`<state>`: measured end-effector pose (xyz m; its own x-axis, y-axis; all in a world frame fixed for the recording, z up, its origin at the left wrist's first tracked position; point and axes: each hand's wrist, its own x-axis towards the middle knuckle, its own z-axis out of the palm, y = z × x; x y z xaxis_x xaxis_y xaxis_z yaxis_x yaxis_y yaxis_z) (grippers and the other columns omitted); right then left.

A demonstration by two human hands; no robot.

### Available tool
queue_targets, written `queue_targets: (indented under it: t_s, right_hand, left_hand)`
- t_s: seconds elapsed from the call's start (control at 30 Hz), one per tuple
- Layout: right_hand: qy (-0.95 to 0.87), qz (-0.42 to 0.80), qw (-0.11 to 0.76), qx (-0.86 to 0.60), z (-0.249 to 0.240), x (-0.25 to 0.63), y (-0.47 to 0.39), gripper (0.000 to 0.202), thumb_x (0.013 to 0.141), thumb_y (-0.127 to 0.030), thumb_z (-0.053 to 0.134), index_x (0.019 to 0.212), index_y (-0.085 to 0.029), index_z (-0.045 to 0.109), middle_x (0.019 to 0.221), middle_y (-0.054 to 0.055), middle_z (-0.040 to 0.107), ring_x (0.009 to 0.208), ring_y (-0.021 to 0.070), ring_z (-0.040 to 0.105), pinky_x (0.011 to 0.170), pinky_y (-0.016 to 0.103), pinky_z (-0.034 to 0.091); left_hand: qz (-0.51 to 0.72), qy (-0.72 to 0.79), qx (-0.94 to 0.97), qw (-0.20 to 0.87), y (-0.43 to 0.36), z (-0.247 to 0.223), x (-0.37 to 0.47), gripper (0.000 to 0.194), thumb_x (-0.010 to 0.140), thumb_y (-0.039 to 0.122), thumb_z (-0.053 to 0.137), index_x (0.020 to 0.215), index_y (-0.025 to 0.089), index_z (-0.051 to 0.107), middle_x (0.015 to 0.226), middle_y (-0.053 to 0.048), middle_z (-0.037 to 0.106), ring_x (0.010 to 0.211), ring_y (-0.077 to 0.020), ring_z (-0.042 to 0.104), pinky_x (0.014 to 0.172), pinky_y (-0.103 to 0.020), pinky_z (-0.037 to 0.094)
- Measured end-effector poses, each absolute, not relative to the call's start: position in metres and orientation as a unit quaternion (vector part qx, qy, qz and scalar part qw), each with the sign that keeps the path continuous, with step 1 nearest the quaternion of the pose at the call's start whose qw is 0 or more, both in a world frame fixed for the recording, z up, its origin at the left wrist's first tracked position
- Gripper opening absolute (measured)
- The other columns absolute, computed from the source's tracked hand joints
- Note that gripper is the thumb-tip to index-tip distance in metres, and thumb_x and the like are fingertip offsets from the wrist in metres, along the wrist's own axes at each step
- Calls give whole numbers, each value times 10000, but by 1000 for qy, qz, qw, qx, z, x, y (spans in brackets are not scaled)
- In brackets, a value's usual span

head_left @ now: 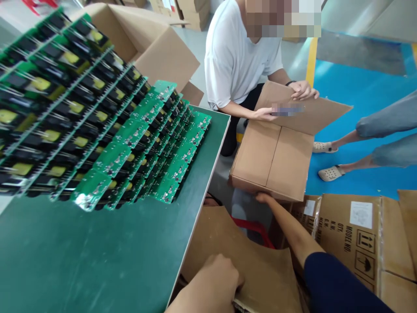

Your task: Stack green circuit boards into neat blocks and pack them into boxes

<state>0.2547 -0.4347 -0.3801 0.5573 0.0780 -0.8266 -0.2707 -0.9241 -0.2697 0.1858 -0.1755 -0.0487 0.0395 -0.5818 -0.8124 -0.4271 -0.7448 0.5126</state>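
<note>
My left hand (219,274), at the bottom, is closed with curled fingers on a piece of brown cardboard (257,269) that looks like a box flap. My right hand (264,198) reaches forward and grips the near lower edge of a cardboard box (272,158); some of its fingertips are hidden. The top flap of that box stands raised on the far side. Behind it, another person (241,61) in a white shirt has one hand on the raised flap and a small, blurred item in the other.
On the left, a green table (97,252) bears tall stacks of green circuit boards (130,139). An open carton (156,48) stands beyond it. Printed cartons (352,234) sit at the right, near a red bar (254,228). A second person's legs (387,130) are on the blue floor.
</note>
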Motion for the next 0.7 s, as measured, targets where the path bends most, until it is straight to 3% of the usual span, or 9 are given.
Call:
queue_targets:
  t_s: [0.13,0.27,0.37,0.47,0.7]
  right_hand:
    - [46,409,242,-878,-353,258,-447,326,969,-407,522,1147,-151,616,1081,65,659,912,162,648,806,345,554]
    - [84,264,217,-936,-331,263,-462,417,1012,-367,329,1297,-147,539,1284,160,581,1170,234,569,926,362,488]
    - [88,210,174,-958,-328,253,-463,456,883,-371,572,1283,-153,541,1341,195,522,1258,325,478,965,424,443]
    - [74,191,145,-968,-333,240,-455,536,715,-273,736,1214,-176,565,1294,186,545,1224,360,471,939,457,432]
    - [93,151,138,-974,-348,245,-440,316,774,-89,592,1077,-175,578,1189,150,593,1147,289,507,952,429,393]
  left_hand:
    - [-597,-336,726,56,-177,-41,189,502,623,123,586,1091,244,722,1068,-135,728,944,-315,698,787,-422,539]
    - [-631,-334,699,36,-178,-37,188,511,642,121,577,1128,216,704,1128,-155,705,1034,-338,675,858,-456,539]
    - [-590,-336,732,58,-174,-31,181,460,673,142,557,1106,190,706,1105,-154,705,1065,-346,661,901,-465,526]
    - [-580,-332,742,58,-171,-27,176,474,662,144,557,1109,199,706,1101,-144,704,1049,-351,665,894,-463,525]
    - [-605,-336,721,31,-174,-47,173,505,642,139,579,1125,220,702,1152,-155,685,1054,-353,663,881,-464,526]
